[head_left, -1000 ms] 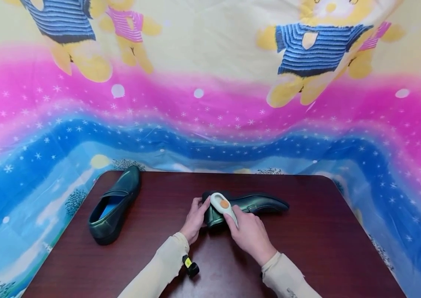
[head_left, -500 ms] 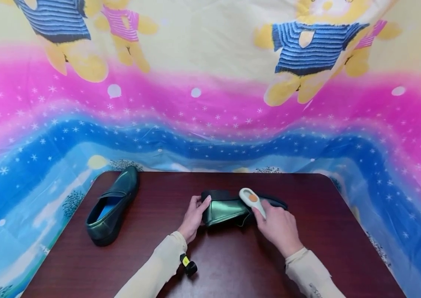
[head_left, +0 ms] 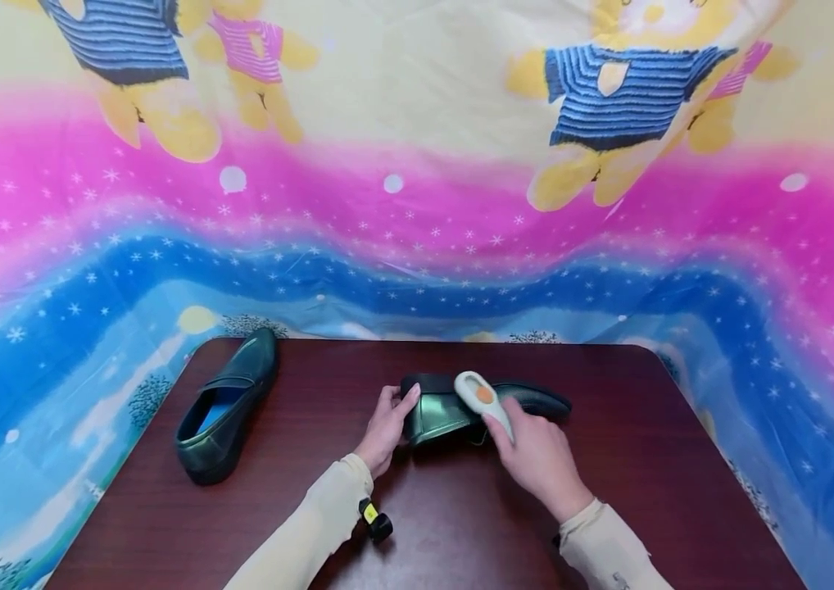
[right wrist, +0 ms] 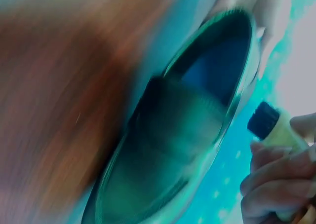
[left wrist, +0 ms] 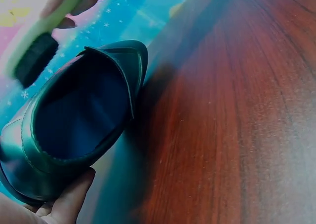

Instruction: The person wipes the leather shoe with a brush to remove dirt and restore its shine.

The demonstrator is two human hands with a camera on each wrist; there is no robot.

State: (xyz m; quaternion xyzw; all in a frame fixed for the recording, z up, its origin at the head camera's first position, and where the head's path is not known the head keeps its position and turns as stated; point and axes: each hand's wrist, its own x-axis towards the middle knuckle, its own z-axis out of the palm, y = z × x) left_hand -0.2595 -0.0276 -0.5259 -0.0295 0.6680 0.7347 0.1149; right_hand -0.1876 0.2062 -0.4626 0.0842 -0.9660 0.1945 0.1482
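A dark green leather loafer is tipped on its side at the middle of the table, heel to the left, toe to the right. My left hand grips it by the heel. With my right hand I hold a shoe brush by its pale handle, over the middle of the upper side. In the left wrist view the brush's dark bristles face the shoe's side; whether they touch is unclear. The right wrist view shows the loafer's blue insole, with fingers curled around the brush.
The matching loafer stands upright at the table's left, toe pointing to the back. Around the dark red-brown table hangs a colourful cloth printed with bears and snowflakes. A black strap device sits on the left wrist.
The brush in my right hand went from the loafer's heel rightward towards the toe, then came partway back left. My left hand stays at the heel.
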